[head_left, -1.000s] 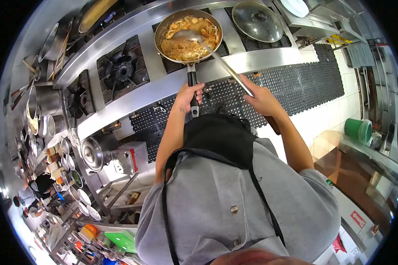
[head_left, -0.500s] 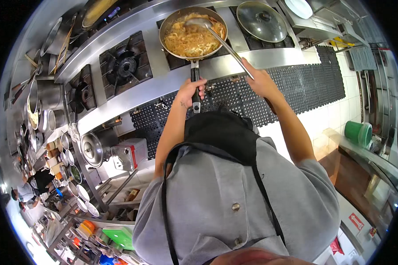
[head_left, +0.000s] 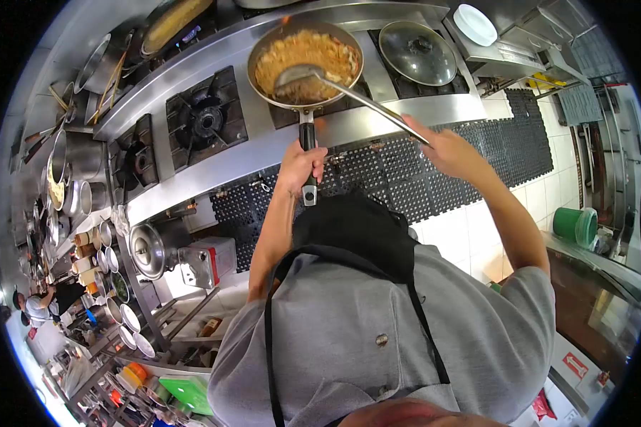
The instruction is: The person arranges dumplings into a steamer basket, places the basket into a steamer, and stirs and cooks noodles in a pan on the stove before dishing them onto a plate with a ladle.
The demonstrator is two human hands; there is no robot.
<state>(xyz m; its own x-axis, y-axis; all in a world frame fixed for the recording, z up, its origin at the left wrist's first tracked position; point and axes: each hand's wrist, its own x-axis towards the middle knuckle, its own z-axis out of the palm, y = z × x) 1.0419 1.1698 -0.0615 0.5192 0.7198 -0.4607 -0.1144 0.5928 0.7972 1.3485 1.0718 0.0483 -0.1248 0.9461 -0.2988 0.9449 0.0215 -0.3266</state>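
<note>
A steel stove (head_left: 449, 107) carries a frying pan (head_left: 327, 27), set over a burner (head_left: 283, 117) left of a glass lid (head_left: 418, 57), in a crowded kitchen. The pan could skid or tip, it would seem, should the ladle's push outrun the steadying grip; its black handle (head_left: 307, 135) points back toward the person's apron (head_left: 356, 228), its long axis running nearly straight away from the body. The orange-brown food (head_left: 306, 50) could spill over the near rim if swept hard. A steel ladle (head_left: 370, 103), bowl in the food, could slip if held loosely; its long axis slants across, bowl to the left, shaft reaching rightward and back. The right hand (head_left: 454, 153) is closed around the shaft's end; the left hand (head_left: 300, 169) wraps the pan's handle. Beyond the far rim shows an orange smear (head_left: 285, 20), too blurred to identify.
</note>
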